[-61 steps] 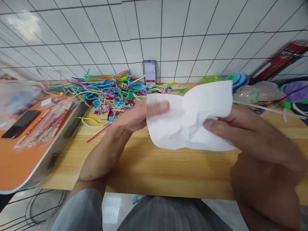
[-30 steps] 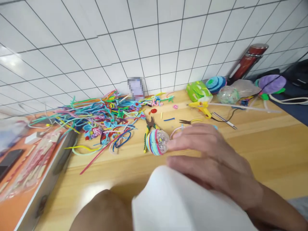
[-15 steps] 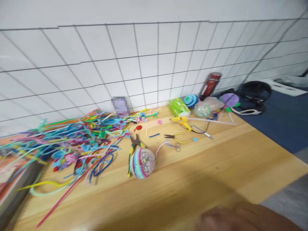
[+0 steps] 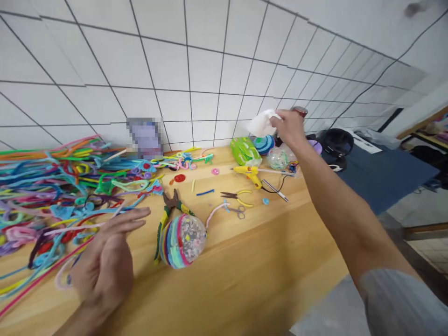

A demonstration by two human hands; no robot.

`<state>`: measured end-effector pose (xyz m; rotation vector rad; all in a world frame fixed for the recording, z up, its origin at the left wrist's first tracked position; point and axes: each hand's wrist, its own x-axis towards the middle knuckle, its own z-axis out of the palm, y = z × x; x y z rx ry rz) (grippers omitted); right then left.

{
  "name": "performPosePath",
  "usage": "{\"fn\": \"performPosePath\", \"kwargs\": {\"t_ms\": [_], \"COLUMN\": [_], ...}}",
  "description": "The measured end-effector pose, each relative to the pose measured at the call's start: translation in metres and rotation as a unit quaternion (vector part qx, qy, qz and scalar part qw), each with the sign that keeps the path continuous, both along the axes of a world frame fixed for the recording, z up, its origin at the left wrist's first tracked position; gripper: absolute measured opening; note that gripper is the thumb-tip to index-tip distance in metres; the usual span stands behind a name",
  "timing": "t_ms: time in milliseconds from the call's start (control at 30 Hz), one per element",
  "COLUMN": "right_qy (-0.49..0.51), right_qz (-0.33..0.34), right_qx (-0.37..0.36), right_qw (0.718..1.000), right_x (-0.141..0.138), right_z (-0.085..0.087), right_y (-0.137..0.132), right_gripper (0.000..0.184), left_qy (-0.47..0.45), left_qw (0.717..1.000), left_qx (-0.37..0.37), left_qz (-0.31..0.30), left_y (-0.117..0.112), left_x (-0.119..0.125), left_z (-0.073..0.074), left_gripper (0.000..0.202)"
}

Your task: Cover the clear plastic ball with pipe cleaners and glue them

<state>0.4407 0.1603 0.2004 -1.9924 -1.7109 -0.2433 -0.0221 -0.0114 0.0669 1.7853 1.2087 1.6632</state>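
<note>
My right hand [image 4: 291,127] reaches far out over the back right of the wooden table [image 4: 266,261] and is closed on a crumpled white tissue [image 4: 262,123], held above the green toy [image 4: 245,151] and striped ball [image 4: 265,144]. My left hand [image 4: 105,261] hovers open, fingers stretched, over the table's near left, beside the heap of coloured pipe cleaners [image 4: 59,186]. A clear ball wrapped in coloured pipe cleaners [image 4: 182,241] lies just right of that hand.
Pliers [image 4: 168,210], a yellow glue gun [image 4: 249,173], small scissors [image 4: 238,211] and another pair of cutters [image 4: 235,197] lie mid-table. A phone [image 4: 145,137] leans on the tiled wall. A red cylinder, clear ball and purple toy crowd the far right corner.
The white tissue, held in both hands before me, went down out of view and is now in my right hand stretched to the far right. My left hand let go and opened.
</note>
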Motion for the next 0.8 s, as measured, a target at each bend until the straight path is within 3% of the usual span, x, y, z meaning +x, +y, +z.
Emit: {"fn": "performPosePath", "kwargs": {"t_ms": [67,167,333,500,633,700,733,800], "right_qy": [-0.083,-0.120,-0.141,-0.154,-0.160,-0.141,-0.139,-0.125], "right_qz": [-0.012,-0.012,-0.047,-0.075,-0.081,-0.041,-0.025,-0.001], "right_qx": [-0.110,-0.201,-0.265,-0.293,-0.243,-0.126,-0.105,-0.105], "right_qw": [0.990,0.972,0.953,0.941,0.953,0.981,0.984,0.987], "right_x": [0.012,0.019,0.023,0.019,-0.002,-0.019,-0.028,-0.045], "right_z": [-0.018,-0.049,-0.081,-0.087,-0.061,-0.043,-0.037,-0.033], "right_y": [0.048,0.086,0.113,0.128,0.107,0.073,0.051,-0.001], "right_gripper": [0.035,0.038,0.044,0.040,0.047,0.057,0.066,0.054], "left_qy": [-0.008,0.003,0.012,0.033,0.037,0.038,0.038,0.034], "left_qw": [1.000,0.998,0.998,0.996,0.995,0.994,0.994,0.994], "left_qx": [-0.017,-0.057,-0.064,-0.078,-0.089,-0.095,-0.098,-0.103], "left_qz": [-0.016,-0.032,-0.020,-0.029,-0.039,-0.033,-0.029,-0.027], "left_y": [0.019,0.033,0.034,0.034,0.035,0.037,0.037,0.038], "left_x": [0.001,-0.001,0.000,0.005,0.005,0.005,0.005,0.006], "left_z": [-0.015,-0.035,-0.044,-0.045,-0.049,-0.050,-0.051,-0.050], "left_gripper": [0.025,0.024,0.027,0.034,0.033,0.033,0.034,0.034]}}
